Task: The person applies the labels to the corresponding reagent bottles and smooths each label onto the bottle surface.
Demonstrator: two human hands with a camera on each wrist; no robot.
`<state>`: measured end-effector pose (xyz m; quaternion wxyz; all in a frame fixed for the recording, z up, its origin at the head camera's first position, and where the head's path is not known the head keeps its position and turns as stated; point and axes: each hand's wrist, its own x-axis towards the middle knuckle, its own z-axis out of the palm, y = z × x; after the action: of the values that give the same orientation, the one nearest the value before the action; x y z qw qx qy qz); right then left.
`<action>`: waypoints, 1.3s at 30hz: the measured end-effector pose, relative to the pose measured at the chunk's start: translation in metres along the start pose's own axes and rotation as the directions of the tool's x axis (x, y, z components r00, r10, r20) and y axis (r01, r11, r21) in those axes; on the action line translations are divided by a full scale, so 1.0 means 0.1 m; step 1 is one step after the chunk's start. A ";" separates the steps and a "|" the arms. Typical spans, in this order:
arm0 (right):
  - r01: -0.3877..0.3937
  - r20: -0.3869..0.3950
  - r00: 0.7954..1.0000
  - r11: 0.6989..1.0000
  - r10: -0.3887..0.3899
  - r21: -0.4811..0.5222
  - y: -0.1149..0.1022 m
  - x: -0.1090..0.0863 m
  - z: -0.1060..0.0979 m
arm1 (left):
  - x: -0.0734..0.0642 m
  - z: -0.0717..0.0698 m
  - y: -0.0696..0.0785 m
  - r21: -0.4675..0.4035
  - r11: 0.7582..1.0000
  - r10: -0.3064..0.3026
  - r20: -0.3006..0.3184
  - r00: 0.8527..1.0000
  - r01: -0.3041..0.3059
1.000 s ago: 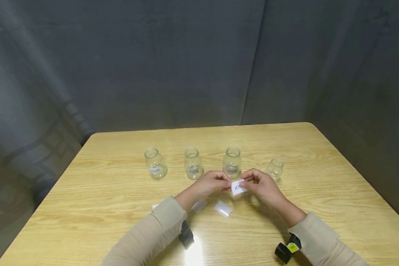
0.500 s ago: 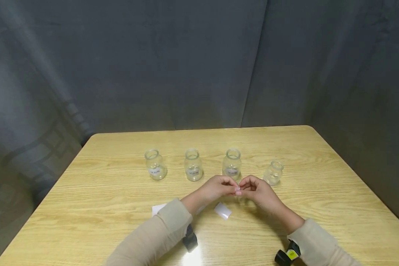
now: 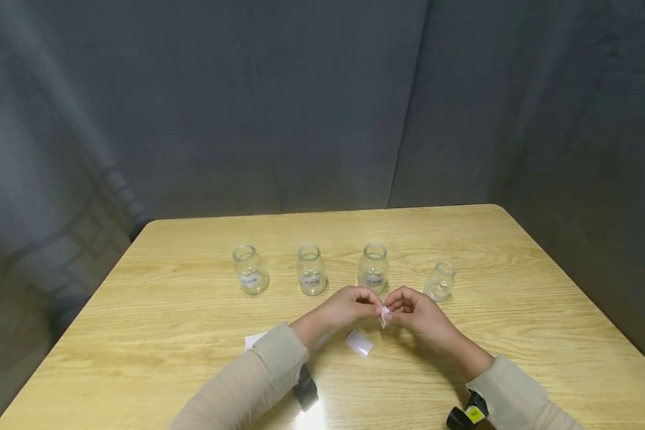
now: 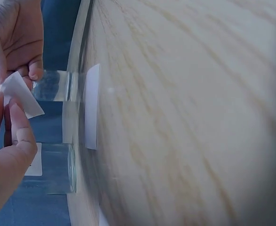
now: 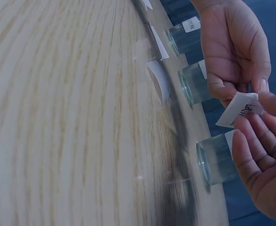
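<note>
Between the fingertips of both hands, above the table, is a small white paper label [image 3: 384, 318]. It looks folded at one corner, and dark handwriting shows on the label [image 5: 243, 109] in the right wrist view. My left hand [image 3: 349, 307] pinches it from the left, while the right hand [image 3: 418, 313] pinches the opposite side. In the left wrist view the blank face of the label [image 4: 22, 94] is visible. Just beyond the hands stands a glass jar [image 3: 373, 266] bearing a written label, and behind the right hand a smaller glass jar [image 3: 441, 282] carries no visible label.
Two more labelled glass jars, one at the left [image 3: 250, 269] and one in the middle [image 3: 311, 269], stand in the row. A glossy white paper piece [image 3: 359, 343] lies in front of the hands. Another white paper [image 3: 254, 340] is partly covered by the left sleeve.
The label, earlier facing the head camera flat with its writing showing, has been turned edge-on and folded at a corner between the fingertips. The hands have drawn closer together and slightly lower.
</note>
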<state>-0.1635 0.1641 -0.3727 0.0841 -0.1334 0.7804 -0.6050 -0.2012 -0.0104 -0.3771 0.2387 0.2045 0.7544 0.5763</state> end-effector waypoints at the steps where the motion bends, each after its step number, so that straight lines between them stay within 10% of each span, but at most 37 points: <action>1: 0.007 0.010 1.000 1.000 -0.007 0.006 0.00 0.00 0.00 | 0.00 0.00 0.00 0.000 1.000 -0.002 -0.007 1.000 0.002; 20: 0.017 0.154 0.988 0.998 -0.007 -0.059 -0.04 -0.08 -0.22 | -0.02 0.03 0.04 -0.208 0.977 -0.054 -0.061 0.997 0.040; 39: 0.053 -0.026 0.998 0.992 -0.056 -0.112 0.01 -0.24 -0.46 | -0.03 0.14 0.00 -0.126 0.988 -0.088 0.025 0.996 0.090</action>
<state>-0.1541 0.2141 -0.3631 0.0488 -0.1504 0.8102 -0.5644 -0.1904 -0.0010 -0.3794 0.2840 0.1604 0.7222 0.6099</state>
